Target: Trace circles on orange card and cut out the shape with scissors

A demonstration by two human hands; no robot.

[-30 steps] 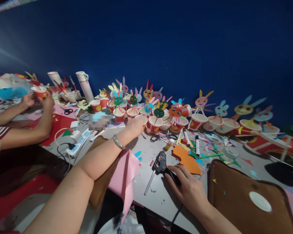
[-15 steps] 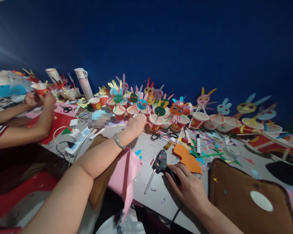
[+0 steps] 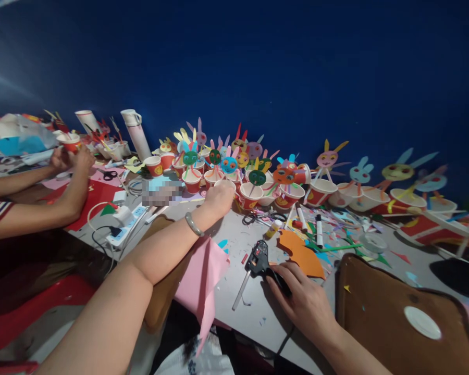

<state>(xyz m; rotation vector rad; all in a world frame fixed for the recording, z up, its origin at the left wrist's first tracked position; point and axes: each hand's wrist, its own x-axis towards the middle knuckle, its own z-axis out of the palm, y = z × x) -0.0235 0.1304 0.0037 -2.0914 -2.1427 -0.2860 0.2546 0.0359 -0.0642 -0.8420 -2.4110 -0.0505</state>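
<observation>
My left hand point(image 3: 220, 200), a bangle on its wrist, reaches forward with closed fingers around a white-rimmed paper cup point(image 3: 225, 185). A blue paper rabbit face point(image 3: 229, 165) stands above that cup; my hand hides most of the cup's body. Beside it are a red paper cup with a green rabbit face point(image 3: 251, 197) and another red cup point(image 3: 192, 183). On the tabletop, my right hand point(image 3: 303, 302) is wrapped over the handle of a black hot glue gun point(image 3: 259, 259). A clear glue stick point(image 3: 240, 291) projects from the gun's back end.
Orange paper point(image 3: 301, 254), scissors point(image 3: 254, 219), markers point(image 3: 319, 232) and scraps cover the right side. Pink paper point(image 3: 203, 281) hangs over the table edge. A power strip point(image 3: 127, 229) lies left, near a co-worker's hands point(image 3: 76, 159) holding a cup. A brown cushion point(image 3: 394, 307) sits right.
The whole view has shifted slightly. Both my hands keep their places at the cup and the glue gun. The co-worker's hands and cup have moved a little to the right.
</observation>
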